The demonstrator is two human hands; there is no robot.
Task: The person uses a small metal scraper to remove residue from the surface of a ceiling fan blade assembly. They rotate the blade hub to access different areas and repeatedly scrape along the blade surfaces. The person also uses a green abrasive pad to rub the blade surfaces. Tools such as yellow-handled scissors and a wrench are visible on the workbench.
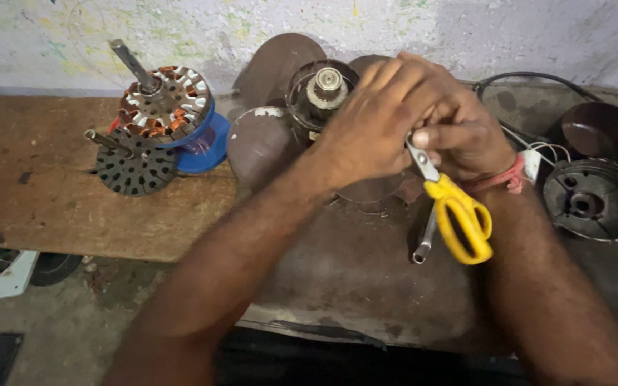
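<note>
My left hand (373, 125) and my right hand (466, 136) are pressed together just right of a fan motor hub (323, 89) ringed by brown fan blades (262, 143). My right hand grips a pair of yellow-handled scissors (463, 218) by the blades, with the handles hanging down toward me. My left hand curls over the fingers of my right hand, and whatever is inside it is hidden. A red thread (503, 179) circles my right wrist.
A copper-wound stator on a blue base (169, 107) and a perforated disc with a shaft (134, 168) sit at left on a wooden plank (51, 200). At right are a round metal housing (595, 200), a dark cover (604, 132), a black cable (531, 75) and white wires (541, 154). A metal tool (423, 243) lies under the scissors.
</note>
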